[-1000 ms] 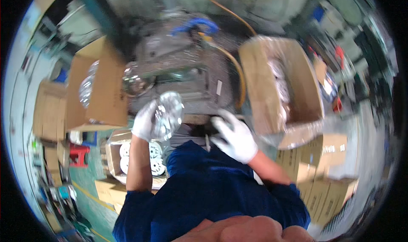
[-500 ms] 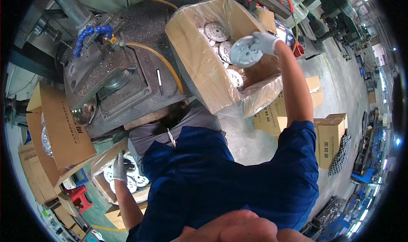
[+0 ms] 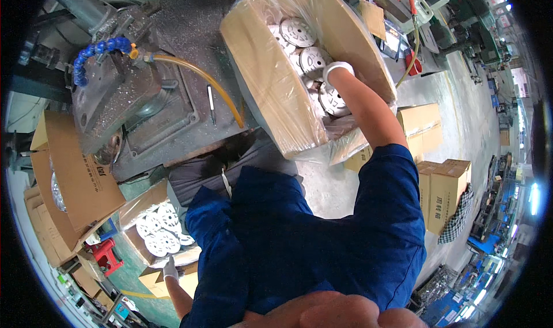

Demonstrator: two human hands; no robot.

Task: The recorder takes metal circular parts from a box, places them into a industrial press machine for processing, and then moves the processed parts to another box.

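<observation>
My right hand point(image 3: 337, 72), in a white glove, reaches down inside a large plastic-lined cardboard box point(image 3: 253, 68). Pale metal discs with cut-out holes point(image 3: 314, 59) lie in that box, and one disc point(image 3: 334, 101) sits right beside the hand. The wrist hides my right fingers, so their grip does not show. At the lower left, my gloved left hand point(image 3: 170, 268) is by the near edge of a smaller box point(image 3: 135, 246), fingers stretched out, with nothing visible in it. Several similar discs point(image 3: 162, 242) lie in that smaller box.
A greasy machine table point(image 3: 173, 149) with a blue jointed hose point(image 3: 98, 46), an amber tube point(image 3: 207, 74) and a pen point(image 3: 211, 104) stands ahead. Another open carton point(image 3: 80, 178) is at the left. Closed cartons point(image 3: 444, 192) and a red stool point(image 3: 106, 256) stand on the floor.
My right hand, which held a disc above the large box, has gone down among the discs. My left hand has drawn back from the discs to the smaller box's near edge. The view has shifted slightly.
</observation>
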